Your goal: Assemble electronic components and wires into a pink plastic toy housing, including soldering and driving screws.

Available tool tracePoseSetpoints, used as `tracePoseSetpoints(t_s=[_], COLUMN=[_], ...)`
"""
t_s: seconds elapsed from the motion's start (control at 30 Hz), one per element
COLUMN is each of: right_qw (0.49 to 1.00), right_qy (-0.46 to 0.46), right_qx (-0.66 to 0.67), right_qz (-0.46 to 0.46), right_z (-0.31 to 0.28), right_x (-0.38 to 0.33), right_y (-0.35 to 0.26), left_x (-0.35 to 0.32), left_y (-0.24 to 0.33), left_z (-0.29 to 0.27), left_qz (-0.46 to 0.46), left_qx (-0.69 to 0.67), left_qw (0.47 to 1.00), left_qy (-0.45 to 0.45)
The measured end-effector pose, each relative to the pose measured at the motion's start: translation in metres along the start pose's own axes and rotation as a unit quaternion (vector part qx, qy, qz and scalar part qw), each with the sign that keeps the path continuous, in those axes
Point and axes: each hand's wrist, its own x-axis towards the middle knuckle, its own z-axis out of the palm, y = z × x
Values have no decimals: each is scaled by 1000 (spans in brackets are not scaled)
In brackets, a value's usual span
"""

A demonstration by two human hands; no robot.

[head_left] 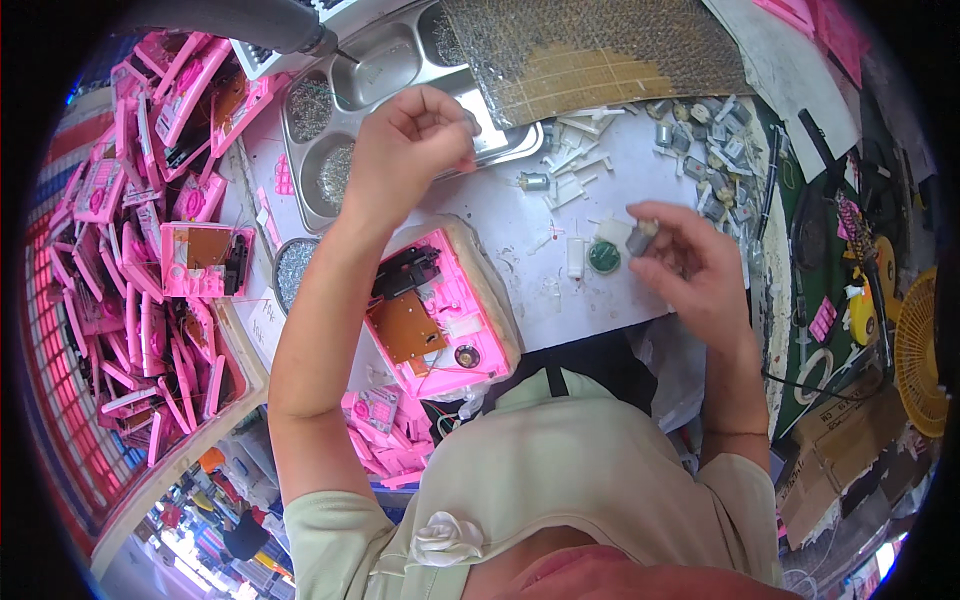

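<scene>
Small silver motor [643, 238] sits between the thumb and fingers of the right hand [700, 265], which is closed on it above the right part of the white table [545, 310]. The left hand [425, 135] hangs over the near side of a steel compartment tray [537, 140], fingers curled in; whether it pinches anything, I cannot tell. Between the forearms, an open pink casing [452, 300] lies askew on a padded block [490, 290] by the table's near edge. Room to move runs from that block toward the loose motors [715, 150] at far right, though a green round container [604, 256] and a white plastic piece [576, 257] lie just left of the right hand. Handwriting marks the table's left part; dark print shows on a cardboard box [840, 450]. Heaped pink casings [140, 250] crowd the left, and a grey power tool [270, 25] reaches over the tray.
</scene>
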Motion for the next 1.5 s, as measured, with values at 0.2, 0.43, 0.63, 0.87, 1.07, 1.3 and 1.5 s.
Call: tracePoseSetpoints(t_s=[0.2,0.43,0.63,0.87,1.07,1.3,1.5], right_qw=[981,980,981,982,975,978,864], right_qy=[28,30,13,-24,7,84,80], right_qx=[191,163,177,177,211,11,-390], right_qz=[-23,-107,-79,-59,-70,-192,-308], right_z=[33,59,62,62,65,59,42], right_x=[49,64,62,66,64,84,138], right_y=[-20,-20,-21,-24,-24,-22,-8], left_x=[-27,-42,-52,-54,-58,-59,-72], left_y=[12,25,24,17,13,12,10], left_z=[48,59,54,49,43,34,22], left_qz=[175,291,299,272,48,-54,-52], left_qx=[172,265,301,251,-43,-151,-133], left_qw=[969,919,904,928,998,986,990], left_qy=[33,42,51,40,-15,-52,-13])
